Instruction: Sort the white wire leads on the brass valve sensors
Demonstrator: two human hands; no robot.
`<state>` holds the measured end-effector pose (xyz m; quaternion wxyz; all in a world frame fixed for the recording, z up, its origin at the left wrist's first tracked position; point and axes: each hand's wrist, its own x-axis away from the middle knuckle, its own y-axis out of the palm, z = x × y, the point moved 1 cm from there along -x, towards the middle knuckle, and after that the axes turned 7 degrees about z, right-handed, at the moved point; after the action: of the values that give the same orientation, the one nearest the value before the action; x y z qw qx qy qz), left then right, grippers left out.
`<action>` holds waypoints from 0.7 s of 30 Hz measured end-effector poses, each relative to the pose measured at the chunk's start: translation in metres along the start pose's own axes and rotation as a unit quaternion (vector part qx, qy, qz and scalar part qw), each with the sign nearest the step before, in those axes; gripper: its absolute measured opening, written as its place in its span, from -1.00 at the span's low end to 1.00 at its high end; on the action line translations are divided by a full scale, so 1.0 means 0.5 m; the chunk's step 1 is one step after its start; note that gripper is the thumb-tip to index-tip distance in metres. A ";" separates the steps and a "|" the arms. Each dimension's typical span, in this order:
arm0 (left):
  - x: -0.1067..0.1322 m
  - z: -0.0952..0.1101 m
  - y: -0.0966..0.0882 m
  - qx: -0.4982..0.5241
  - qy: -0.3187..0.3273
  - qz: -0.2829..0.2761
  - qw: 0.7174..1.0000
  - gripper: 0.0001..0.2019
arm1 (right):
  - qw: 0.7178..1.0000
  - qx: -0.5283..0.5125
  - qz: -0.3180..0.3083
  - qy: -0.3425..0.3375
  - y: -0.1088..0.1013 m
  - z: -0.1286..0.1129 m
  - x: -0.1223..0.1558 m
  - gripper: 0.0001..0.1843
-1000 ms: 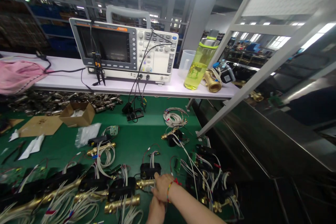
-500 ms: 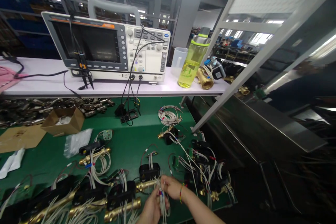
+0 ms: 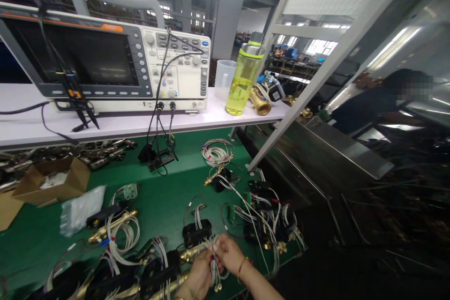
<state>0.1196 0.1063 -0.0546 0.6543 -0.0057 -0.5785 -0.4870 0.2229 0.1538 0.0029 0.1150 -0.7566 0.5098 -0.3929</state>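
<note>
Near the bottom edge, my left hand (image 3: 197,275) and my right hand (image 3: 230,255) meet over a bundle of white wires (image 3: 214,266). Both hands pinch the bundle, whose loose ends hang down between them. The wires run from a brass pipe fitting with a black module (image 3: 191,243) lying on the green mat (image 3: 168,197). A beaded bracelet sits on my right wrist. More brass fittings with black modules and white cables (image 3: 116,262) lie to the left along the mat's near edge.
An oscilloscope (image 3: 105,63) with probe leads stands on the white shelf (image 3: 105,124). A yellow-green bottle (image 3: 243,82), a clear cup (image 3: 222,79) and a brass part (image 3: 260,99) stand beside it. A cardboard box (image 3: 49,183), a plastic bag (image 3: 80,208) and a wire coil (image 3: 216,152) lie on the mat. Another person sits at far right (image 3: 379,98).
My hands lifted the white wires off the brass fitting and now hold them up between the fingers. The view has shifted right and closer to the bench.
</note>
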 end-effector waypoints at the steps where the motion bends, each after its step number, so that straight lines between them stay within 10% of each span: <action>1: -0.001 0.001 0.002 0.005 -0.003 -0.001 1.000 -0.63 | 1.000 -0.017 0.003 0.016 0.006 0.003 0.008 -0.87; 5: 0.014 0.017 0.008 0.006 -0.016 -0.022 1.000 -0.66 | 0.997 -0.012 0.074 0.003 0.018 0.009 0.047 -0.90; 10: 0.030 0.037 0.003 0.010 -0.003 -0.036 0.999 -0.69 | 0.956 0.120 0.184 -0.194 0.015 -0.012 0.075 -0.91; 21: 0.005 0.032 -0.028 -0.028 -0.012 -0.027 0.999 -0.51 | 0.891 0.345 0.045 -0.292 -0.005 -0.030 0.027 -0.78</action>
<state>0.0980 0.1064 -0.0551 0.6340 -0.0140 -0.5724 -0.5199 0.2163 0.1465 0.0209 0.5306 -0.7258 0.3192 -0.2996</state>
